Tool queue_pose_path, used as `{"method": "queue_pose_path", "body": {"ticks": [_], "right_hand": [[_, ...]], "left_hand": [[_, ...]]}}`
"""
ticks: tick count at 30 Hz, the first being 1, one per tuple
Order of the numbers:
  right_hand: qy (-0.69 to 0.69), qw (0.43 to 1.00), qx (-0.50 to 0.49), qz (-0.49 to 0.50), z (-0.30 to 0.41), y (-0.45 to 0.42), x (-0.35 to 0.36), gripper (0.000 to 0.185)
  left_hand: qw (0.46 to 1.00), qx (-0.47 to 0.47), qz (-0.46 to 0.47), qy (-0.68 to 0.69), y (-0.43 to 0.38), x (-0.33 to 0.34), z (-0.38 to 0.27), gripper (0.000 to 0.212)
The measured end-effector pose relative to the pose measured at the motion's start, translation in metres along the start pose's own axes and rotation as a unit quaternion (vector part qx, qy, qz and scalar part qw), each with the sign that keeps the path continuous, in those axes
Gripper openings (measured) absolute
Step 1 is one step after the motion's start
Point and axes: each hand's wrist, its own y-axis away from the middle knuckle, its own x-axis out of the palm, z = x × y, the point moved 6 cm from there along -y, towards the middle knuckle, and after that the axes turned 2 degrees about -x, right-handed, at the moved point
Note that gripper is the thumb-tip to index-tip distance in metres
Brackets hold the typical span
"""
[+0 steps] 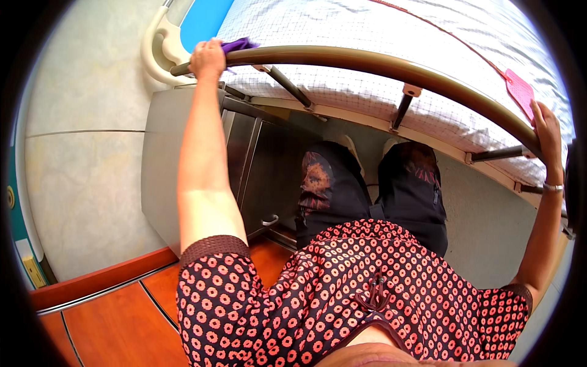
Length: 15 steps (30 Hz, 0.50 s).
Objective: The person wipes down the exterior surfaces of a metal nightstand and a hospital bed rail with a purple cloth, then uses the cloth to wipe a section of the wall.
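Observation:
At the left end of the side rail [316, 55] of a bed, my left hand [208, 59] is closed over the bar with a purple cloth [240, 44] bunched in it. Far to the right, my right hand [547, 130] lies against the same rail, a metal band on its wrist. Its fingers reach up beside the pink head of a fly swatter [520, 91], which lies on the bed with its thin red handle running up and left. Whether those fingers grip the rail or touch the swatter I cannot tell.
White checked bedding [357, 27] covers the mattress behind the rail. A cream bed end panel [153, 50] with a blue part stands at left. Below it is a metal bedside cabinet [167, 160] against my left side. Orange wooden panelling [119, 316] is at lower left.

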Motion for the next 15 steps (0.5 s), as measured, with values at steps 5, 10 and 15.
{"method": "queue_pose_path", "body": {"ticks": [5,10,15], "right_hand": [[-0.051,0.999,0.018,-0.004,-0.015,0.039,-0.054,0.038],[-0.12,0.992,0.013,-0.04,0.018,0.118,-0.097,0.031],[-0.173,0.981,0.087,0.019,0.048,0.214,-0.098,0.027]], "left_hand": [[0.979,0.064,0.047,-0.187,-0.06,-0.065,0.101,0.039],[0.929,-0.223,-0.016,0.296,-0.032,-0.154,0.195,0.031],[0.881,-0.311,-0.03,0.356,0.059,-0.197,0.229,0.035]]}}
